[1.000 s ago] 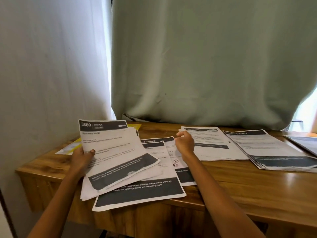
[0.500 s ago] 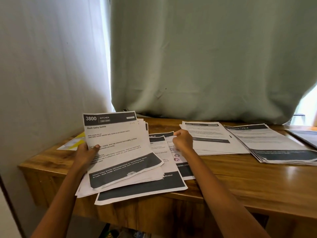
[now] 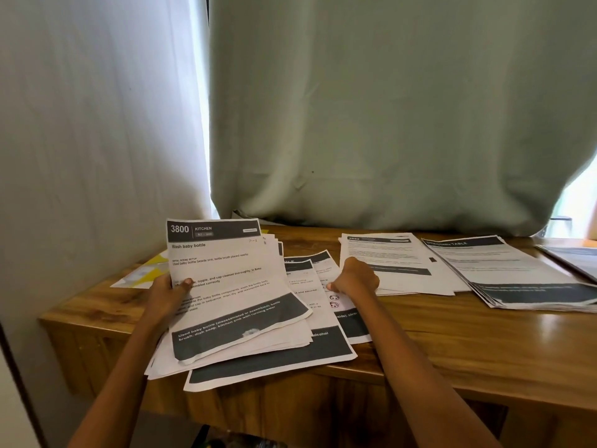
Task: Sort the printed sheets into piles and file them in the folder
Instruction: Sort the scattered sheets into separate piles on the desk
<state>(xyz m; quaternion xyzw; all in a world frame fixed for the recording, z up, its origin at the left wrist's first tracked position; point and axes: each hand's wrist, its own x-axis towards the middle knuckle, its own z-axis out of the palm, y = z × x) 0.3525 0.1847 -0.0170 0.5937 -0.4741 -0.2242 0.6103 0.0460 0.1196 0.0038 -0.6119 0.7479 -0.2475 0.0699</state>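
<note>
My left hand point(image 3: 168, 295) grips a fanned stack of printed sheets point(image 3: 232, 286) by its left edge, tilted up off the table; the top sheet reads "3800 KITCHEN, Wash baby bottle". Under it lie loose sheets with dark footers point(image 3: 274, 367). My right hand point(image 3: 355, 278), fingers curled, pinches the right edge of a loose sheet with round icons point(image 3: 350, 324) in the middle of the table. A yellow folder point(image 3: 145, 273) lies flat at the far left, partly hidden by the held stack.
Two sorted piles lie on the wooden table point(image 3: 452, 350): one just right of my right hand point(image 3: 394, 263), one further right point(image 3: 517, 276). Another pile point(image 3: 575, 257) shows at the right edge. A green curtain point(image 3: 387, 124) hangs behind.
My right hand has slid toward me along the middle sheets. My left hand has tilted the held stack slightly more upright.
</note>
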